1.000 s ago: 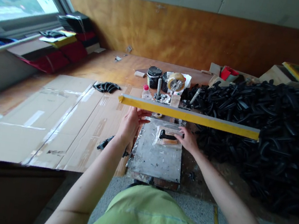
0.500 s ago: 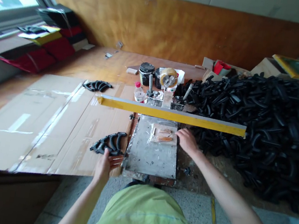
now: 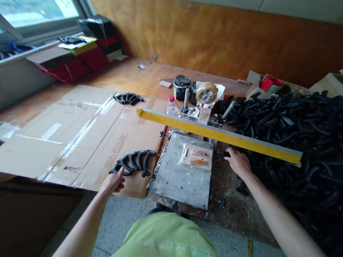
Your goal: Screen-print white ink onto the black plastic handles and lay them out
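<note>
My left hand is at the near left end of a row of black curved plastic parts on the cardboard. Its thumb presses against the end part and the other fingers curl in. My right hand is just right of the metal plate, beside the pile of black curved parts. Its fingers are pinched together near a small dark piece; what they grip is too small to make out. On the plate lies a clear-taped pad with orange-brown strips.
A yellow-and-grey bar crosses above the plate. Behind it stand a black tub, a tape roll and a red-capped bottle. Another row of black parts lies farther back on the cardboard. Red boxes sit by the window.
My right hand has moved right, off the plate's edge toward the pile. My left hand has shifted left along the row, its fingers more curled. The camera view has turned slightly left.
</note>
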Demonstrator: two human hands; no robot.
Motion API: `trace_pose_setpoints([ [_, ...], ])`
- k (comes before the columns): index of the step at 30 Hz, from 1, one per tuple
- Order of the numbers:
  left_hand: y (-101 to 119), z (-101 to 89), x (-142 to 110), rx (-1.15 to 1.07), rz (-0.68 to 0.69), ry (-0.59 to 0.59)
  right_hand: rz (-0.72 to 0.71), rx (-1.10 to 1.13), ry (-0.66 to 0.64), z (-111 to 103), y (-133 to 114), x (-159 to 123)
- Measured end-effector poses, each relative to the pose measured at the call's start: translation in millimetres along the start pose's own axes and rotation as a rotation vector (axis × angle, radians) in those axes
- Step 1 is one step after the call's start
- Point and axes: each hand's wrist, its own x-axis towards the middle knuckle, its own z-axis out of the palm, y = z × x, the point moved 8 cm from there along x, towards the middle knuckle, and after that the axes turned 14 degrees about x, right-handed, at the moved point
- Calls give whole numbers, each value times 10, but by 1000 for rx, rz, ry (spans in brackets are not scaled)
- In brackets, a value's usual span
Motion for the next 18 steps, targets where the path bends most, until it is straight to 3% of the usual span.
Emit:
trace_pose_setpoints([
  [2,420,-30,-139,-67,118,-22,-52,162,83,33,-349,49],
  [6,1751,-143,-715,-331,551,-38,-234,378,89,367,-1044,132],
  [8,2354,-223,-1076,-501,727,-58,-261,380,67,519,-1219,156],
  [10,2774,-290,-1374,-657,818,-76,-268,330,53,592,-1299,157],
  [12,3034,-287,-1593,-718,876,-135,-271,263,45,592,-1328,129],
  [14,3119,-258,-1711,-717,904,-177,-279,224,23,548,-1323,77],
  [18,2821,-263,-1694,-706,861,-123,-178,329,72,239,-1030,-15],
])
